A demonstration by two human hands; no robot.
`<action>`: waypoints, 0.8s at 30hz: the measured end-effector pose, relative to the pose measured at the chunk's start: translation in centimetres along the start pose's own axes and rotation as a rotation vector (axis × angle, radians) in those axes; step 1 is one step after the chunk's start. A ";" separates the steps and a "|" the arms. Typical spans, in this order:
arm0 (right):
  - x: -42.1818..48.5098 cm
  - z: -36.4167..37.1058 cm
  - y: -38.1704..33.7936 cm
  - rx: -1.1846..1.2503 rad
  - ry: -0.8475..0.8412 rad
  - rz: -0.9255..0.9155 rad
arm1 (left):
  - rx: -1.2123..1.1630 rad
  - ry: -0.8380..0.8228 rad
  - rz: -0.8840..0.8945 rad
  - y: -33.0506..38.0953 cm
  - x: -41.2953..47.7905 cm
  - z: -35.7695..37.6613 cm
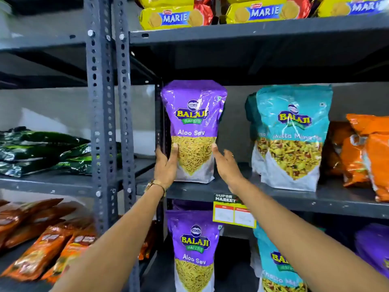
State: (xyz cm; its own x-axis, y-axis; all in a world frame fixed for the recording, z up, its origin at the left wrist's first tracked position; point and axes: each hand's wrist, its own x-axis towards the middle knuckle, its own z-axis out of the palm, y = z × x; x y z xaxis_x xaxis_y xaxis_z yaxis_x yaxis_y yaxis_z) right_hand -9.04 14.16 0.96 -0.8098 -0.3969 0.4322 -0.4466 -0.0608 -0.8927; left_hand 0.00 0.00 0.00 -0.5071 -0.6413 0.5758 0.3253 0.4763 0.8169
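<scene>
At the far left we see dark green packets (42,152) stacked flat on a neighbouring shelf, their print too blurred to read. Below them orange-red packets (40,241) lie in a slanted row, also unreadable. Next comes the grey perforated post (101,123) of the rack.

Just right of it our left hand (166,165), with a gold band (153,184) at the wrist, grasps the left edge of the purple Aloo Sev pouch (193,114), thumb on the front and fingers wrapped behind. The pouch stands upright at the left end of the middle shelf (294,200), its base on the board. It reads "BALAJI WAFERS" and "Aloo Sev". Our right hand (226,165) is released, fingers loose and spread, with only the thumb touching the pouch's right edge.

Above, yellow "MARIE" biscuit packs (174,16) lie on the top shelf. Under the right wrist a yellow tag (233,212) headed "SUPER MARKET" hangs from the shelf lip. Below it stands a second purple pouch (194,249) with the same wording. Further right a teal Balaji pouch (294,133) stands apart from ours, its flavour name blurred, then orange packets (368,157) at the edge.
</scene>
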 end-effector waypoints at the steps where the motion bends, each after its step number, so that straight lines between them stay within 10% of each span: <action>1: 0.0 0.5 0.0 0.032 0.007 0.036 | -0.079 -0.001 -0.037 -0.3 0.3 -0.1; 24: -5.1 -3.1 -2.7 0.069 0.000 -0.226 | -0.293 -0.171 0.089 4.4 -4.1 -0.6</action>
State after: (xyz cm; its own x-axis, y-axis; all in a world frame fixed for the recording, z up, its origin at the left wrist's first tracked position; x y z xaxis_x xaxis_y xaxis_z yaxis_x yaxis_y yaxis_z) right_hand -4.86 19.18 1.50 -0.6925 -0.3658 0.6218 -0.5894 -0.2102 -0.7800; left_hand 4.01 4.36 1.23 -0.5847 -0.4831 0.6518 0.5772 0.3169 0.7526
